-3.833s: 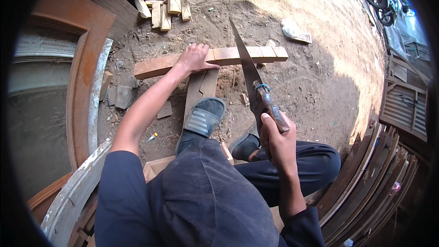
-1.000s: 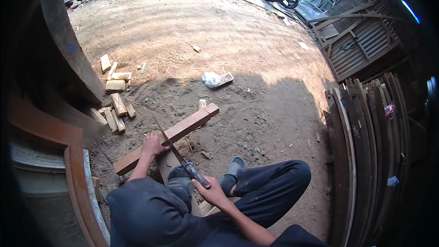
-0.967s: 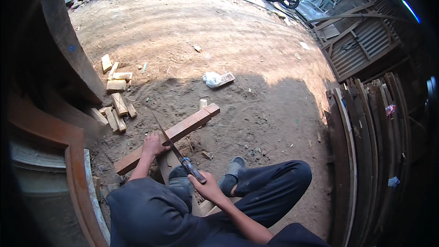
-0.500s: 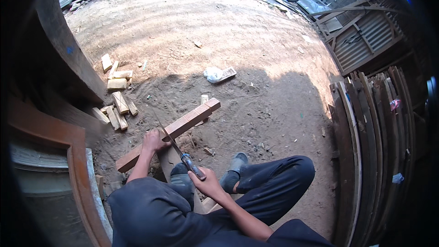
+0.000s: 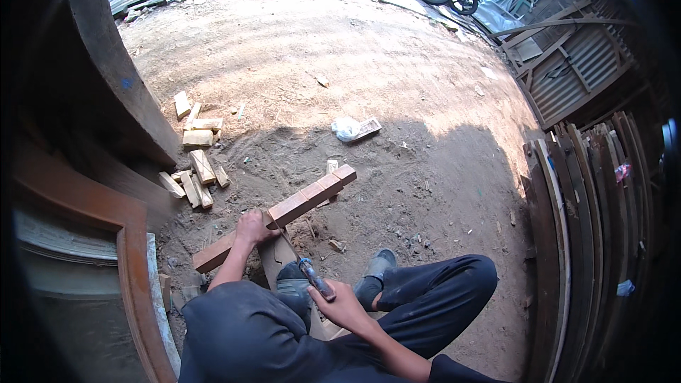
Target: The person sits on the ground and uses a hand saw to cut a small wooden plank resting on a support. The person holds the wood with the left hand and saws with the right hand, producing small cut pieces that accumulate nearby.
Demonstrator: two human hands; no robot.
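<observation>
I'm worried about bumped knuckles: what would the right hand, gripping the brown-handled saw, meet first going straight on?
Probably the reddish-brown, squared wooden beam, beside the left hand. The dark, grey-striped sandal lies near that line; depth leaves it unclear whether the right hand would clear it.

Clock positions from picture centre. Beam [image 5: 305,203], 8 o'clock: bare wood, flat faces, matt. Saw handle [image 5: 318,282], 6 o'clock: dark, worn, slight gloss. Offcuts [image 5: 203,167], 9 o'clock: pale, unfinished wood. Door frame [image 5: 133,269], 8 o'clock: brown-finished wood, low sheen. Trousers [image 5: 440,291], 5 o'clock: matt cloth, dusty. Panel [image 5: 557,96], 2 o'clock: corrugated, apparently metal. Ground [image 5: 454,198]: rough dirt.
</observation>
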